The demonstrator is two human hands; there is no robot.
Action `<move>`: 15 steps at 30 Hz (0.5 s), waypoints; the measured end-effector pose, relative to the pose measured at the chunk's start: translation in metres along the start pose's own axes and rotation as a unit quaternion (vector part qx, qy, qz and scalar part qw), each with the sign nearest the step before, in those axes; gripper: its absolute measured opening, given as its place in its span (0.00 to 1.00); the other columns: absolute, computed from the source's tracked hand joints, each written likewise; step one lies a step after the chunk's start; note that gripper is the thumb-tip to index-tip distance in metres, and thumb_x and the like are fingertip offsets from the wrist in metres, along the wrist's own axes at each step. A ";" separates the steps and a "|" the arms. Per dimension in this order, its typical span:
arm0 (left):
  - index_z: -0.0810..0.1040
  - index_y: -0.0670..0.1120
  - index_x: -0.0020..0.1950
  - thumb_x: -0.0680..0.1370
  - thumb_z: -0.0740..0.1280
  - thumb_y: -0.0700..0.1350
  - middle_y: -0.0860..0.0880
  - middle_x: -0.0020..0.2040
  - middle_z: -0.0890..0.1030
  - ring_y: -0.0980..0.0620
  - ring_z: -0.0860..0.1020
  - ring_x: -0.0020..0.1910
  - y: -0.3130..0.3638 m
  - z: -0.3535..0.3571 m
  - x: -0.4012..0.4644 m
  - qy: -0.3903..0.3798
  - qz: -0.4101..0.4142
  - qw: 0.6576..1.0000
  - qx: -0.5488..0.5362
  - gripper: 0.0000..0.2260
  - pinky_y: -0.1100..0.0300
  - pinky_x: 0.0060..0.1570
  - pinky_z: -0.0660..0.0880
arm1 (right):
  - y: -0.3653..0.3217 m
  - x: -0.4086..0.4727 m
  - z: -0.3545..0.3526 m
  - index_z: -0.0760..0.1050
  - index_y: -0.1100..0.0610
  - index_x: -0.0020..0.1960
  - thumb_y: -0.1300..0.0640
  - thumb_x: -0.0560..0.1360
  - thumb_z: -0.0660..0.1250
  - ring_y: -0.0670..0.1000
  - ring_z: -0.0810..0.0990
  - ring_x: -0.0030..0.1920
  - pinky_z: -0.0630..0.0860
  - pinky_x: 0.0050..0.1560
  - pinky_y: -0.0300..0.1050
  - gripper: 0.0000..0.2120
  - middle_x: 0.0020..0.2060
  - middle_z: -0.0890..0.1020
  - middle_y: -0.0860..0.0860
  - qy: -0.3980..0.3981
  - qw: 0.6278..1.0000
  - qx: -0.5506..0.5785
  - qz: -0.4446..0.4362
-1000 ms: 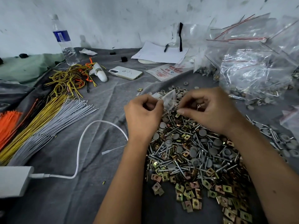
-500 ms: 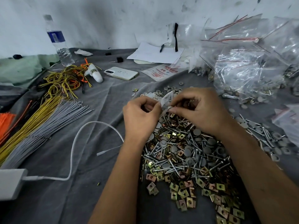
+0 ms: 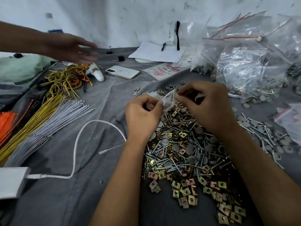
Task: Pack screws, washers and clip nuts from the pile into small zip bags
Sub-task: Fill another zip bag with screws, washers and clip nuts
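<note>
Head view. L hand (image 3: 143, 117) and R hand (image 3: 210, 104) held together above far end of pile (image 3: 184, 152), both on one small clear zip bag (image 3: 168, 101). L grip: thumb + curled fingers pinch bag's left edge. R grip: fingertips pinch bag's right/top edge; fingers curled. Bag sits between the two hands, just over the pile, tilted; some small contents show through, too blurred to ID.

Pile lies on grey cloth (image 3: 84, 201), under and between both forearms: screws (image 3: 180, 123) w/ long shanks crossed at all angles, grey washers (image 3: 166, 141) mixed in, brass-coloured clip nuts (image 3: 185, 191) thickest at near edge, spreading toward lower right. Second, smaller scatter of screws + washers to the right (image 3: 267, 132), apart from main pile.

Upper right: heap of clear bags (image 3: 254, 62) w/ red seal strips, some holding hardware. Behind hands: phone (image 3: 122, 72) face down, printed packet (image 3: 162, 70), papers (image 3: 158, 53).

Left side: bundles of grey wires (image 3: 48, 126), yellow wires (image 3: 29, 126), orange ties (image 3: 6, 123); tangle of yellow/orange leads (image 3: 66, 79) beyond them. White cable (image 3: 78, 139) loops from a white box (image 3: 13, 181) at lower left.

Another person's hand (image 3: 71, 48) reaches in from upper left, fingers straight, above the tangle, motion-blurred; holds nothing visible.
</note>
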State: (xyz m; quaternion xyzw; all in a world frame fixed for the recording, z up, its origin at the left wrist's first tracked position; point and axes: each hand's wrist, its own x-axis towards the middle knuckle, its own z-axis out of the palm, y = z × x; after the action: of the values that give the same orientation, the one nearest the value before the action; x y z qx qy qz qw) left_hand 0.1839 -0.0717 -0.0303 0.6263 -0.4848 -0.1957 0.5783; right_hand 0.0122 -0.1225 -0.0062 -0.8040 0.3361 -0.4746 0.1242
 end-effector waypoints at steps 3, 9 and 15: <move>0.83 0.47 0.39 0.78 0.74 0.42 0.49 0.32 0.81 0.39 0.82 0.34 0.001 -0.001 0.001 0.010 -0.022 1.000 -0.010 0.08 0.39 0.37 0.82 | -0.002 0.005 -0.005 0.86 0.53 0.46 0.55 0.73 0.78 0.42 0.83 0.39 0.80 0.41 0.40 0.04 0.39 0.85 0.42 -0.096 0.995 0.016 -0.021; 0.83 0.47 0.38 0.77 0.74 0.43 0.52 0.31 0.80 0.46 0.81 0.34 -0.001 -0.001 0.003 0.006 -0.027 1.000 -0.006 0.08 0.39 0.38 0.82 | -0.012 -0.001 0.002 0.86 0.44 0.49 0.47 0.69 0.80 0.40 0.80 0.47 0.74 0.52 0.41 0.10 0.45 0.83 0.39 -0.379 0.924 -0.001 -0.046; 0.82 0.50 0.36 0.77 0.75 0.43 0.55 0.29 0.79 0.52 0.79 0.31 -0.002 0.000 0.003 0.004 -0.029 1.000 0.002 0.10 0.43 0.38 0.82 | -0.013 -0.009 0.006 0.84 0.47 0.44 0.51 0.70 0.80 0.40 0.79 0.47 0.74 0.52 0.38 0.05 0.43 0.81 0.40 -0.404 0.914 -0.009 -0.035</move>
State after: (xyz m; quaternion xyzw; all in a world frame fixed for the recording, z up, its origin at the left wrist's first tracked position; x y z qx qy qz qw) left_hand 0.1855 -0.0744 -0.0316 0.6419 -0.4645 -0.2089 0.5732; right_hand 0.0205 -0.1077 -0.0085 -0.9394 0.2335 -0.1098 0.2256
